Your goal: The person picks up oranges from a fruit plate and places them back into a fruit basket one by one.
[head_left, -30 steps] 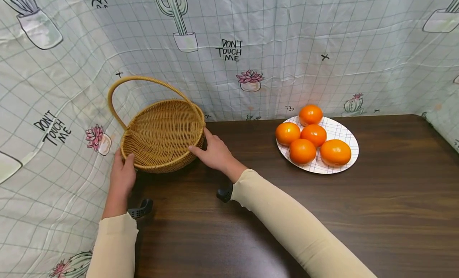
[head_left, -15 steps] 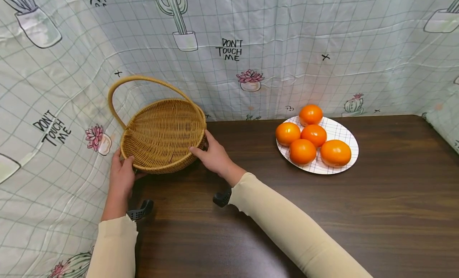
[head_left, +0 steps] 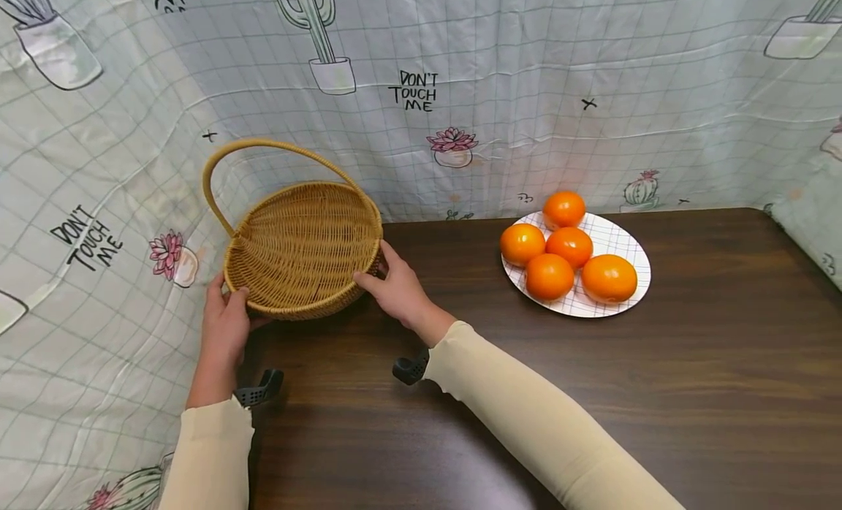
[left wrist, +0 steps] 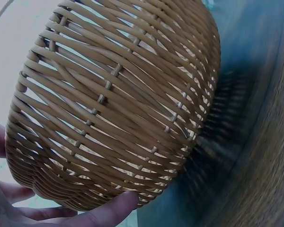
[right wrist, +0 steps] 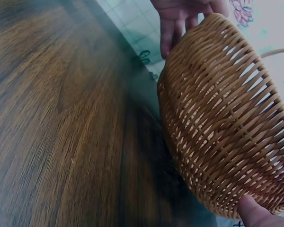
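A round wicker basket [head_left: 302, 240] with a tall arched handle is at the left of the table, its bare woven inside tipped toward me. My left hand [head_left: 225, 326] grips its near left side, thumb at the rim and fingers reaching beneath. On the right side my right hand [head_left: 400, 289] holds it, thumb on the rim and fingers on the outer wall. In the left wrist view, the weave of the basket [left wrist: 113, 94] hangs close over the glossy tabletop. The right wrist view shows the outer wall of the basket [right wrist: 222, 118] between both hands.
To the right, a white oval plate [head_left: 628, 258] with a grid pattern bears several oranges [head_left: 569, 247]. Behind and left of the dark wooden table [head_left: 592, 393] hangs a printed cloth [head_left: 513, 79], close to the basket and left arm.
The basket has shifted very slightly right with both hands. Fingers of my left hand now show under its near edge. The head view has turned a little to the right.
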{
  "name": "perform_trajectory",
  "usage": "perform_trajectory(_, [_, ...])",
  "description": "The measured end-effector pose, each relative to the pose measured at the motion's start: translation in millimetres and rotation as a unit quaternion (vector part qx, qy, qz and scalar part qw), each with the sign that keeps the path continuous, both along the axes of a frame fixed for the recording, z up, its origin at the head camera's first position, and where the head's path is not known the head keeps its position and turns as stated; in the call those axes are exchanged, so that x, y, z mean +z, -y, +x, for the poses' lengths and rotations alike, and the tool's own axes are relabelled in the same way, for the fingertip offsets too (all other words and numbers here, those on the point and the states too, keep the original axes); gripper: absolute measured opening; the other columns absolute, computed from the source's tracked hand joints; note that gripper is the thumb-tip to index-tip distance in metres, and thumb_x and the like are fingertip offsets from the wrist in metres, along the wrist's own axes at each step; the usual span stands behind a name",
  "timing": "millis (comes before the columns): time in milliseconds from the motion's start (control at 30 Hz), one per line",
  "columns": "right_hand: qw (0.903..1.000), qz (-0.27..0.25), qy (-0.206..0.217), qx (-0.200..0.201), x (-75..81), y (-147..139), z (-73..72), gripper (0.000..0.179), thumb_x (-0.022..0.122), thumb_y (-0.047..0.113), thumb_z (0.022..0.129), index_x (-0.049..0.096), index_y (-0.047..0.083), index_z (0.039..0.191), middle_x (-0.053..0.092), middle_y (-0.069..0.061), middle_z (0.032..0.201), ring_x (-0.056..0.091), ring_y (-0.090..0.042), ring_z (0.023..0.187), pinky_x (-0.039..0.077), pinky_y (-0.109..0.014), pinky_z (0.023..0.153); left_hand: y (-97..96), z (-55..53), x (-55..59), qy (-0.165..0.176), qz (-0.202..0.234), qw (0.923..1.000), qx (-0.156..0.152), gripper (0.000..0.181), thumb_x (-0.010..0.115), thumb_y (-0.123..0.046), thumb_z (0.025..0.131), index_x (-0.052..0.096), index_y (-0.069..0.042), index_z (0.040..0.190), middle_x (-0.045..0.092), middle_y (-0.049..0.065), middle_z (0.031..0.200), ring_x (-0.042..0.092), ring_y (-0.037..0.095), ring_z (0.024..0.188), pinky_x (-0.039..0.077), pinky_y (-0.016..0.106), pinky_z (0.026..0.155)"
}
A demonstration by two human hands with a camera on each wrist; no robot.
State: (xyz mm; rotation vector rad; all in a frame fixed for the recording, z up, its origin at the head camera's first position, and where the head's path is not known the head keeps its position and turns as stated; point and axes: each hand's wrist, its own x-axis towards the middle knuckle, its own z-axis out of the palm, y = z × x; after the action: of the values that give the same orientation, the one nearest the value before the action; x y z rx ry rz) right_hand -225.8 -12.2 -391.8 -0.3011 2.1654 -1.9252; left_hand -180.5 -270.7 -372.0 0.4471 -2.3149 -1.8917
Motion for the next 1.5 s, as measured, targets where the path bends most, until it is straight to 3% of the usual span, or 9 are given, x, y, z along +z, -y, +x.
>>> perform_trajectory(433, [0.9999, -0.004, -0.008, -0.007, -1.6, -14.1, 0.5, 0.079, 0.062, 0.023, 0.094, 0.015, 0.017, 0.157, 0.037, -0.011, 0.154, 0.039, -0.021, 0.141, 0.046, -0.040, 0.103, -11.2, -4.0, -3.2, 0.001, -0.004, 0.9998, -0.017, 0.056, 0.028, -0.021, 0.104, 0.007, -0.015, 0.155, 0.037, 0.022, 0.142, 0.060, -0.005, 0.079, 0.055, 0.020, 0.062])
perform_trajectory(700, [0.9998, 0.001, 0.002, -0.020, -1.3, -23.5, 2.2, 0.081, 0.063, 0.023, 0.094, 0.013, 0.019, 0.157, 0.028, -0.007, 0.159, 0.035, -0.021, 0.143, 0.043, -0.040, 0.106, -21.0, -2.8, -0.1, -0.008, -0.010, 0.9997, -0.020, 0.055, 0.028, -0.020, 0.104, 0.010, -0.015, 0.155, 0.037, 0.022, 0.144, 0.059, -0.006, 0.080, 0.055, 0.020, 0.063])
perform_trajectory(1000, [0.9994, 0.000, 0.011, -0.033, -1.6, -36.8, 4.8, 0.079, 0.063, 0.022, 0.093, 0.016, 0.020, 0.156, 0.031, -0.005, 0.158, 0.035, -0.021, 0.143, 0.042, -0.039, 0.107, -32.9, -0.3, 0.4, -0.014, -0.012, 0.9988, -0.045, 0.057, 0.029, -0.019, 0.104, 0.005, -0.018, 0.156, 0.034, 0.022, 0.149, 0.056, -0.004, 0.087, 0.054, 0.020, 0.067])
perform_trajectory(1100, [0.9994, -0.008, 0.004, -0.034, -2.8, -41.7, 4.5, 0.078, 0.064, 0.021, 0.093, 0.018, 0.018, 0.156, 0.034, -0.008, 0.156, 0.037, -0.021, 0.142, 0.043, -0.040, 0.106, -37.2, -0.7, 0.8, -0.015, -0.016, 0.9985, -0.051, 0.057, 0.028, -0.020, 0.104, 0.004, -0.018, 0.156, 0.033, 0.021, 0.151, 0.057, 0.002, 0.094, 0.054, 0.019, 0.067])
perform_trajectory(1300, [0.9990, -0.007, -0.013, -0.042, -2.4, -52.4, 6.4, 0.075, 0.064, 0.019, 0.092, 0.023, 0.015, 0.155, 0.040, -0.011, 0.152, 0.041, -0.023, 0.140, 0.045, -0.041, 0.104, -44.8, -2.5, -0.8, -0.010, -0.026, 0.9973, -0.068, 0.058, 0.026, -0.022, 0.104, 0.001, -0.020, 0.156, 0.028, 0.017, 0.156, 0.051, 0.029, 0.121, 0.054, 0.019, 0.071])
perform_trajectory(1500, [0.9988, -0.003, -0.013, -0.047, 3.1, -63.4, 10.6, 0.076, 0.066, 0.018, 0.091, 0.024, 0.015, 0.154, 0.041, -0.013, 0.151, 0.041, -0.026, 0.139, 0.043, -0.043, 0.105, -53.0, -3.5, -3.5, -0.017, -0.025, 0.9966, -0.076, 0.057, 0.026, -0.021, 0.104, 0.002, -0.020, 0.156, 0.026, 0.014, 0.157, 0.046, 0.034, 0.127, 0.053, 0.019, 0.072])
